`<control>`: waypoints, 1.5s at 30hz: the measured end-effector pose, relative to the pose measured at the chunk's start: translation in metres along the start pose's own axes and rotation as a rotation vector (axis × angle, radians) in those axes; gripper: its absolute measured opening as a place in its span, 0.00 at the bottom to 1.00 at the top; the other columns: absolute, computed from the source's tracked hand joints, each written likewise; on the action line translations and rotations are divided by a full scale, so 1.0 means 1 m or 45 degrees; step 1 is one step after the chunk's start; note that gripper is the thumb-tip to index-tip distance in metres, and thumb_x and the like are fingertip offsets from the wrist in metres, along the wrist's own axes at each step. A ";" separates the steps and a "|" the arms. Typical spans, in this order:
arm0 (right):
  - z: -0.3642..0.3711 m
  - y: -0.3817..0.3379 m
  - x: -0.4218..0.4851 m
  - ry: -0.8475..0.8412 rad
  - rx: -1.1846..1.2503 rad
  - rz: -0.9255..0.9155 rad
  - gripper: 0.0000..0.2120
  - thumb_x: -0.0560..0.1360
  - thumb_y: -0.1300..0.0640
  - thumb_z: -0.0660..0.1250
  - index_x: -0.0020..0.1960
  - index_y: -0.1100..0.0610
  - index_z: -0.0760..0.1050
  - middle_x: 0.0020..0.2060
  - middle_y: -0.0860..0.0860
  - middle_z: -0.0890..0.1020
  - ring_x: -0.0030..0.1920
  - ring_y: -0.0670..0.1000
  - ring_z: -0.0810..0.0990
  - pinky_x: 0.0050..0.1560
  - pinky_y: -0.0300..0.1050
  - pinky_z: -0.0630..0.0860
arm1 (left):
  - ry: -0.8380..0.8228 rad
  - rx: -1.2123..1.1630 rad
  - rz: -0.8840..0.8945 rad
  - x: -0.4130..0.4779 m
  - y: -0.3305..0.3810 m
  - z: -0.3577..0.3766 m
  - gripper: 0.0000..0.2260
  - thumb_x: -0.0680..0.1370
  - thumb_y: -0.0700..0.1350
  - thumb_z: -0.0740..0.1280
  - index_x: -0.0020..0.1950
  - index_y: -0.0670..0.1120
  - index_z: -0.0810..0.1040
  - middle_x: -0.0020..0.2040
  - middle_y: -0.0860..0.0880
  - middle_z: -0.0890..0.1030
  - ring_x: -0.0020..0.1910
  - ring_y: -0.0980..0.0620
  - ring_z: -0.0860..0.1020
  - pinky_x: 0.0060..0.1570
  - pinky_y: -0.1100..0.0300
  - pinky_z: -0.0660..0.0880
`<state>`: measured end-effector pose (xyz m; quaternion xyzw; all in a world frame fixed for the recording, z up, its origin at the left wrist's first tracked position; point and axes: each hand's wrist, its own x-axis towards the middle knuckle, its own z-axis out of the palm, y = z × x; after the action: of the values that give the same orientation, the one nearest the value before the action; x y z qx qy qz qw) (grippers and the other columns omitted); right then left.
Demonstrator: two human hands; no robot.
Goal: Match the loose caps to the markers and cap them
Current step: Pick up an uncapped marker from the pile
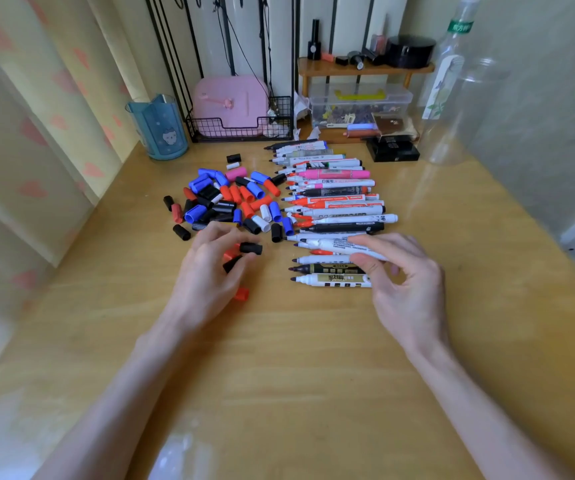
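You have one view, from the camera worn on your head. It faces forward and steeply down over the tabletop (279, 375), toward its far edge and the wall (538, 98) behind. It sits close: your left hand (209, 268) and right hand (407, 282) land mid-frame, above the near edge. The wide lens splays the tabletop's left and right edges outward.

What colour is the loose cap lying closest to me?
Red: the small red plastic cap, clearest in the head view.
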<state>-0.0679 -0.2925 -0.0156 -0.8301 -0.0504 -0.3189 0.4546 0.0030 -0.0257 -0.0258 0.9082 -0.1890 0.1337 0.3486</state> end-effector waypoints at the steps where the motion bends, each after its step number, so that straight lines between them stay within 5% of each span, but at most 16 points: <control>1: 0.000 0.000 0.000 -0.008 0.000 0.009 0.10 0.76 0.66 0.74 0.55 0.56 0.87 0.44 0.45 0.84 0.44 0.38 0.73 0.47 0.32 0.67 | 0.002 0.035 -0.007 0.001 -0.003 0.002 0.11 0.79 0.43 0.74 0.61 0.51 0.85 0.57 0.54 0.76 0.57 0.53 0.75 0.58 0.74 0.64; 15: 0.001 0.004 0.002 -0.034 -0.023 0.085 0.09 0.77 0.63 0.75 0.55 0.55 0.86 0.43 0.42 0.82 0.44 0.38 0.74 0.45 0.31 0.66 | 0.085 0.290 -0.009 0.025 0.005 0.028 0.15 0.77 0.54 0.74 0.62 0.50 0.85 0.56 0.50 0.79 0.58 0.45 0.73 0.60 0.51 0.71; 24: -0.002 0.009 0.004 -0.015 -0.030 0.134 0.09 0.77 0.63 0.75 0.55 0.55 0.87 0.43 0.41 0.82 0.45 0.35 0.74 0.45 0.28 0.66 | 0.100 0.477 0.001 0.040 0.013 0.041 0.17 0.77 0.54 0.76 0.63 0.48 0.85 0.57 0.47 0.79 0.57 0.42 0.74 0.55 0.47 0.71; 29: -0.003 0.008 0.005 -0.021 -0.024 0.132 0.09 0.77 0.63 0.75 0.55 0.55 0.86 0.44 0.42 0.83 0.45 0.36 0.75 0.45 0.29 0.66 | 0.117 0.332 -0.011 0.032 0.017 0.029 0.16 0.75 0.50 0.78 0.60 0.48 0.83 0.54 0.49 0.82 0.55 0.44 0.75 0.55 0.52 0.70; 33: -0.002 0.008 0.004 -0.037 -0.009 0.138 0.08 0.77 0.62 0.75 0.55 0.54 0.86 0.42 0.39 0.81 0.43 0.36 0.74 0.44 0.29 0.66 | 0.091 -0.081 -0.093 0.018 0.030 0.010 0.14 0.77 0.39 0.73 0.60 0.53 0.79 0.47 0.57 0.82 0.43 0.56 0.80 0.43 0.55 0.75; 39: 0.003 0.005 0.001 -0.110 0.062 0.124 0.08 0.77 0.61 0.75 0.54 0.50 0.86 0.44 0.38 0.82 0.45 0.39 0.74 0.42 0.35 0.68 | -0.174 -0.508 -0.020 -0.004 0.032 -0.001 0.17 0.81 0.36 0.69 0.67 0.53 0.82 0.45 0.60 0.84 0.44 0.51 0.83 0.46 0.61 0.77; 41: 0.005 0.005 0.000 -0.136 0.054 0.106 0.09 0.77 0.60 0.75 0.54 0.49 0.86 0.45 0.37 0.82 0.46 0.40 0.74 0.43 0.36 0.68 | -0.208 -0.571 -0.049 -0.006 0.033 0.000 0.18 0.82 0.37 0.69 0.70 0.52 0.80 0.47 0.54 0.87 0.45 0.55 0.84 0.50 0.67 0.76; 45: 0.004 0.008 0.000 -0.142 0.051 0.110 0.09 0.77 0.60 0.75 0.54 0.49 0.86 0.47 0.38 0.83 0.47 0.41 0.74 0.45 0.38 0.69 | -0.195 -0.603 -0.076 -0.008 0.036 0.001 0.16 0.81 0.37 0.70 0.68 0.49 0.80 0.52 0.50 0.86 0.43 0.52 0.87 0.51 0.63 0.80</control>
<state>-0.0631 -0.2940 -0.0225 -0.8387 -0.0461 -0.2509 0.4811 -0.0199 -0.0486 -0.0089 0.8139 -0.2141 0.0061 0.5401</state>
